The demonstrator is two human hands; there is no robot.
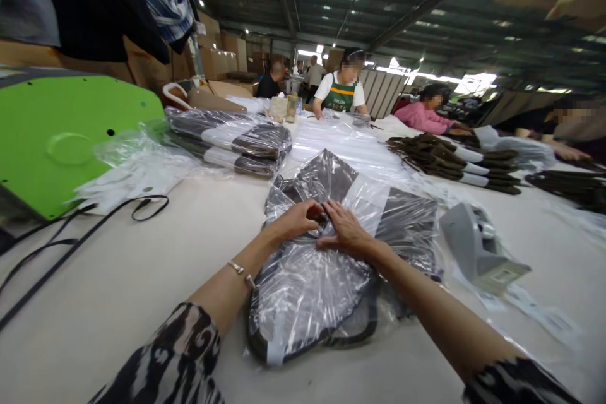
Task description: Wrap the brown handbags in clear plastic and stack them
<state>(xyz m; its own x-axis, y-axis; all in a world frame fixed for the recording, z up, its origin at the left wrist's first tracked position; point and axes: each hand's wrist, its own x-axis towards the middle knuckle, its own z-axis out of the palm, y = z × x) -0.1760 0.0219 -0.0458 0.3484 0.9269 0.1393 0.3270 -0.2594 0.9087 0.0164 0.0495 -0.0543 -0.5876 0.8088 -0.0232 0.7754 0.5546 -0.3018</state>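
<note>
The bagged textile [307,284], perhaps grey-brown under the glare, has dark edging [258,342]; the machine housing [85,120] is bright green, the sleeves [175,353] black-and-cream patterned.

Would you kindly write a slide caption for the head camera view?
Left hand and right hand on a plastic-wrapped dark item, between a green machine and a grey device.

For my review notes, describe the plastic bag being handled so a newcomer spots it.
From the big green machine, move right across the pale table to the picture's middle. There lies a clear, creased plastic bag with dark contents. Unlike the bagged stack behind it, it has the left hand and right hand at its centre.
</note>
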